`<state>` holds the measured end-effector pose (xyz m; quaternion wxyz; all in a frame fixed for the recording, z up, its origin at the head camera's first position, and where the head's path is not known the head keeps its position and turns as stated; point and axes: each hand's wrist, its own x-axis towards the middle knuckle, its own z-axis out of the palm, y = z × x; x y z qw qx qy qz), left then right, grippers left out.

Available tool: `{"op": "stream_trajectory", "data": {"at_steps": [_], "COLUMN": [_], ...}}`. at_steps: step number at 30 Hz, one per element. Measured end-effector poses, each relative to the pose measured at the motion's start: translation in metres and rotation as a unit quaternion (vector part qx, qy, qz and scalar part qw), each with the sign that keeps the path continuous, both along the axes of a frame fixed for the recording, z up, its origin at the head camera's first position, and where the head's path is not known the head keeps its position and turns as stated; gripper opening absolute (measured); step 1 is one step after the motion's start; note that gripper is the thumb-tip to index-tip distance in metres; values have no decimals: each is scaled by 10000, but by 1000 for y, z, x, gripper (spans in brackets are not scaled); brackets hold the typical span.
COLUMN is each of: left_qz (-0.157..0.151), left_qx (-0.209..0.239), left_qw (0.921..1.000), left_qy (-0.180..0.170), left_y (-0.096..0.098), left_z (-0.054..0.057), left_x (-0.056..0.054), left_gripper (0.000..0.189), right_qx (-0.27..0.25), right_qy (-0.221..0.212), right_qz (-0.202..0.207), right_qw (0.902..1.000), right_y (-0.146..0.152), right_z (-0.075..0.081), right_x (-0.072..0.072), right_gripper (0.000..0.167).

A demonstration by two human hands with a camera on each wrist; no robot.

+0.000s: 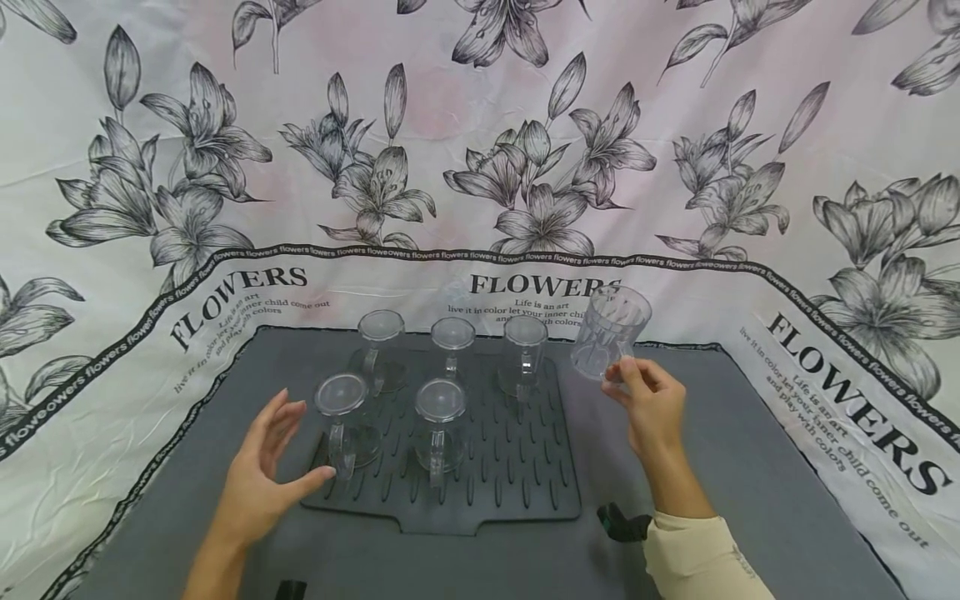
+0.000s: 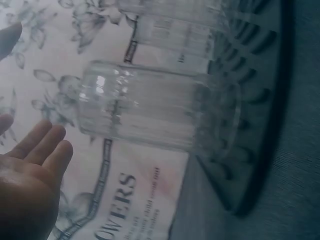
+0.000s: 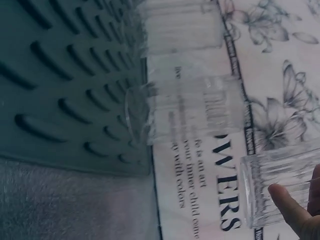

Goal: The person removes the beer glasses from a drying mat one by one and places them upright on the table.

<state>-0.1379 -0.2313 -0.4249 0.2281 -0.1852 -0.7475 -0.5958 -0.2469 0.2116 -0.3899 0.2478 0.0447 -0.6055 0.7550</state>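
To the right of the drying mat [image 1: 517, 500], my right hand [image 1: 652, 400] holds a clear ribbed cup [image 1: 611, 329] in the air, tilted, with thumb and fingers at its lower side. Whether this cup has a handle is hidden. My left hand [image 1: 262, 467] is spread beside the front-left clear glass mug [image 1: 342, 396], its thumb reaching toward the mug's handle; the left wrist view shows a gap between the fingers and a mug [image 2: 145, 107]. Several clear mugs stand upside down on the mat, handles toward me, including the front-middle mug [image 1: 441, 404] and back-right mug [image 1: 525, 333].
The mat has raised ridges and lies on a grey table [image 1: 712, 433]. Behind it hangs a white cloth [image 1: 420, 283] with flower prints and lettering. Dark pieces, one a strap-like piece [image 1: 622, 523], show near both wrists.
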Motion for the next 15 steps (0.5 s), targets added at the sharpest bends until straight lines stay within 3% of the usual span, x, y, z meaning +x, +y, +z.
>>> {"op": "stream_trajectory", "data": {"at_steps": [6, 10, 15], "left_qz": [305, 470, 464], "left_qx": [-435, -785, -1188], "left_qw": [9958, 9905, 9821], "left_qy": [-748, -1028, -1385], "left_y": [-7, -13, -19], "left_z": [-28, -44, -61], "left_x": [-5, -8, -14], "left_gripper": [112, 112, 115], "right_qx": [-68, 4, 37], "right_qy": [-199, -406, -611], "right_qz": [-242, -294, -254], "right_qw": [9995, 9987, 9978], "right_y": [8, 12, 18], "right_z": [-17, -26, -36], "right_x": [-21, -31, -40], "right_gripper": [32, 33, 34]}}
